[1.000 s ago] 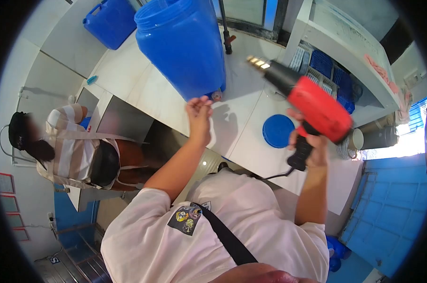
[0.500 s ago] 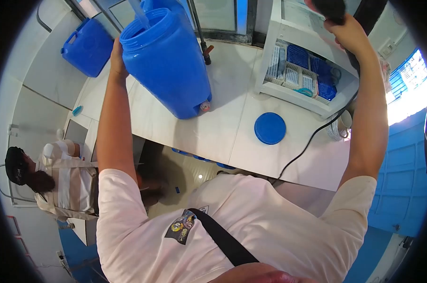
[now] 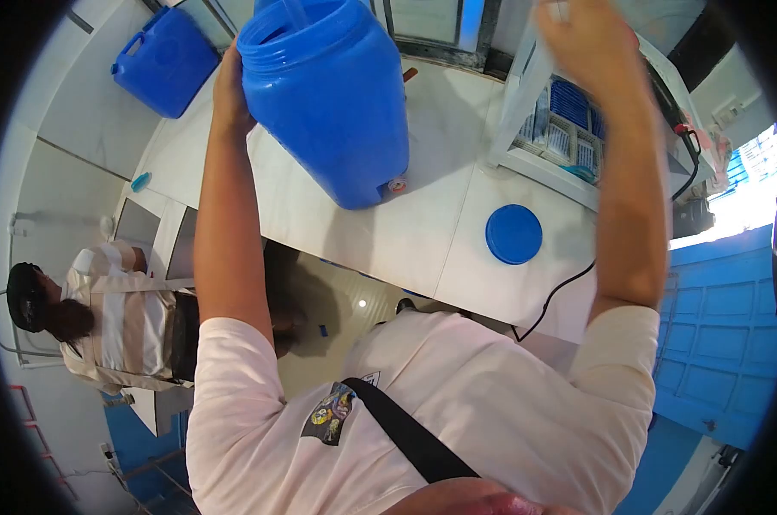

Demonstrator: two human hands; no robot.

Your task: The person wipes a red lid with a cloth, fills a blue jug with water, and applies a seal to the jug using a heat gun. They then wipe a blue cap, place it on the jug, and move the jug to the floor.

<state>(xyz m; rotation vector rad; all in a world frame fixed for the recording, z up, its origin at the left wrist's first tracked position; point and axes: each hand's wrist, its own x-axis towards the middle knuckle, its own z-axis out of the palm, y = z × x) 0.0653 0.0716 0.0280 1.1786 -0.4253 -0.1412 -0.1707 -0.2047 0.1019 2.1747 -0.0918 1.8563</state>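
A large blue plastic jug stands uncapped on the counter, tilted in this view, with a small tap fitting low on its side. My left hand grips the jug's left side near the neck, its fingertips partly hidden. A clear tube runs down into the jug's mouth. My right hand is raised in front of the white drawer cabinet, smeared by motion; I cannot tell whether it holds anything. A round blue lid lies flat on the counter below the cabinet.
Another blue jug stands at the back left of the white counter. The cabinet's open drawer holds small baskets and blue packs. A black cable hangs over the counter edge. At left, a person faces another counter.
My right hand has moved left and no longer shows the dark tool it held. A dark object and red-tipped cable now show beyond my right forearm. My left hand stays on the jug.
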